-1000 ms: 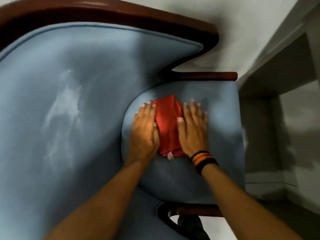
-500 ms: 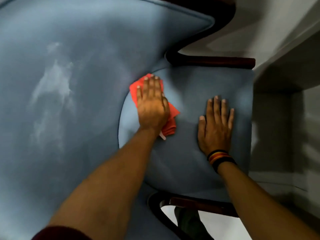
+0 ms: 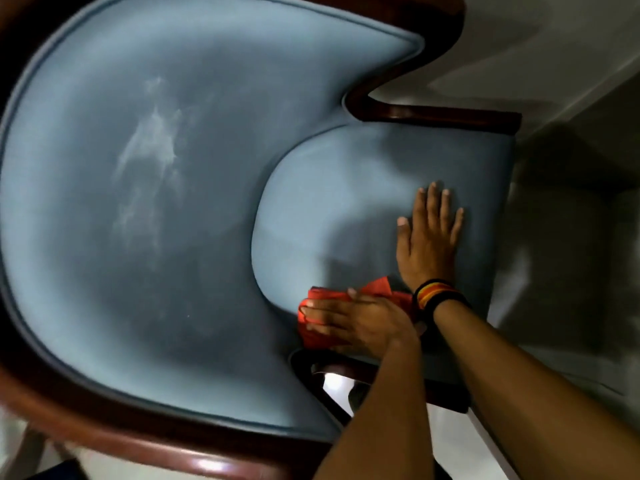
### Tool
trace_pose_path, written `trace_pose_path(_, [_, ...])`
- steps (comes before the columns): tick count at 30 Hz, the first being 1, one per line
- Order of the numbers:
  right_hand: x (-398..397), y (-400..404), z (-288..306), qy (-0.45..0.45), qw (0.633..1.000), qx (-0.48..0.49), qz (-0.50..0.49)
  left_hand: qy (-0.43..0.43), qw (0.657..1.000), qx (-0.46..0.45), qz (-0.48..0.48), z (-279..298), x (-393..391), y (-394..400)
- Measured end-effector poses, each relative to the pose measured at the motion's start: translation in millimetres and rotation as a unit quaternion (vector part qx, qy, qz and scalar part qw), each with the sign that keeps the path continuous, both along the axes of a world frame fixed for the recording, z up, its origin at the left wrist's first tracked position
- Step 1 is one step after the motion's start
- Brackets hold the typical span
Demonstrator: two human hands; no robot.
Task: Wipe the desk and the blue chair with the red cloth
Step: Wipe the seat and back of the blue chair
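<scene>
The blue chair (image 3: 180, 237) fills the view, with a curved padded back on the left and a seat cushion (image 3: 346, 188) at centre right. My left hand (image 3: 356, 322) presses flat on the red cloth (image 3: 318, 336) at the near edge of the seat, where seat and backrest meet. Most of the cloth is hidden under the hand. My right hand (image 3: 429, 237) lies flat with fingers spread on the seat cushion, holding nothing. It wears a striped wristband (image 3: 436, 294).
A dark wooden frame (image 3: 436, 114) rims the chair and forms both armrests. Whitish dusty streaks (image 3: 152, 147) mark the backrest. Pale floor (image 3: 540, 46) and a shadowed wall lie to the right.
My left hand has dragged the red cloth from the far inner edge of the seat down to its near edge. The right hand stays flat on the seat.
</scene>
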State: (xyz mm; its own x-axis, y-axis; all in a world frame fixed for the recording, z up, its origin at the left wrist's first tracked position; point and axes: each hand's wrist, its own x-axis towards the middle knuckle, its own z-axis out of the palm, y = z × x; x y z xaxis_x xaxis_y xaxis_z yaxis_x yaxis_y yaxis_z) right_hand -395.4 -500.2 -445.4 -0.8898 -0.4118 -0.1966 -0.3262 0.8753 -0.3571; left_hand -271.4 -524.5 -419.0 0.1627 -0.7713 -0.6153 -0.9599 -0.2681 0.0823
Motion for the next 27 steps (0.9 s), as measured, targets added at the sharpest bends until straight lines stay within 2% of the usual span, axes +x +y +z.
trace_pose_path(1, [-2.0,5.1,5.7,-0.028,0.999,-0.024,0.007,0.011,1.000,0.028,-0.010,12.3,-1.5,5.9])
trace_pose_path(3, [3.7,21.1,19.0,-0.060,0.995,-0.080,0.017,0.048,0.998,0.027,-0.002,30.7,1.0,9.1])
trace_pose_path(6, [54.9,40.0,42.2,-0.080,0.991,-0.103,0.001,0.072,0.995,-0.036,0.051,53.6,16.8,-16.0])
trace_pose_path(8, [102.1,41.1,52.8,-0.125,0.989,-0.080,0.008,0.051,0.998,0.001,0.042,61.1,22.3,-24.1])
trace_pose_path(10, [134.8,46.9,56.8,-0.143,0.987,-0.037,0.062,0.034,0.997,0.057,0.041,67.7,28.1,-26.5])
trace_pose_path(12, [144.7,63.6,55.0,-0.135,0.985,-0.020,0.107,-0.003,0.998,0.068,-0.007,66.1,34.8,-27.6])
trace_pose_path(14, [137.9,77.5,52.3,-0.147,0.984,-0.013,0.103,-0.051,0.993,0.089,-0.056,61.8,36.2,-26.8])
trace_pose_path(16, [138.0,84.2,54.9,-0.211,0.975,-0.010,0.068,-0.084,0.980,0.148,-0.104,64.7,32.6,-20.2])
trace_pose_path(18, [143.8,90.7,61.4,-0.255,0.966,-0.034,-0.035,-0.072,0.969,0.175,-0.156,70.3,31.2,-8.3])
trace_pose_path(20, [151.8,102.8,70.2,-0.241,0.957,-0.056,-0.153,-0.022,0.964,0.197,-0.179,80.1,26.8,2.2])
trace_pose_path(22, [152.7,120.2,76.2,-0.199,0.956,-0.029,-0.213,0.016,0.954,0.230,-0.191,91.3,19.9,9.0])
trace_pose_path(24, [142.8,127.3,90.2,-0.171,0.945,-0.044,-0.277,0.044,0.942,0.242,-0.229,110.1,5.8,-0.8])
trace_pose_path(27, [120.5,100.5,120.9,-0.206,0.927,-0.122,-0.289,0.088,0.923,0.230,-0.297,147.6,-12.4,-51.6])
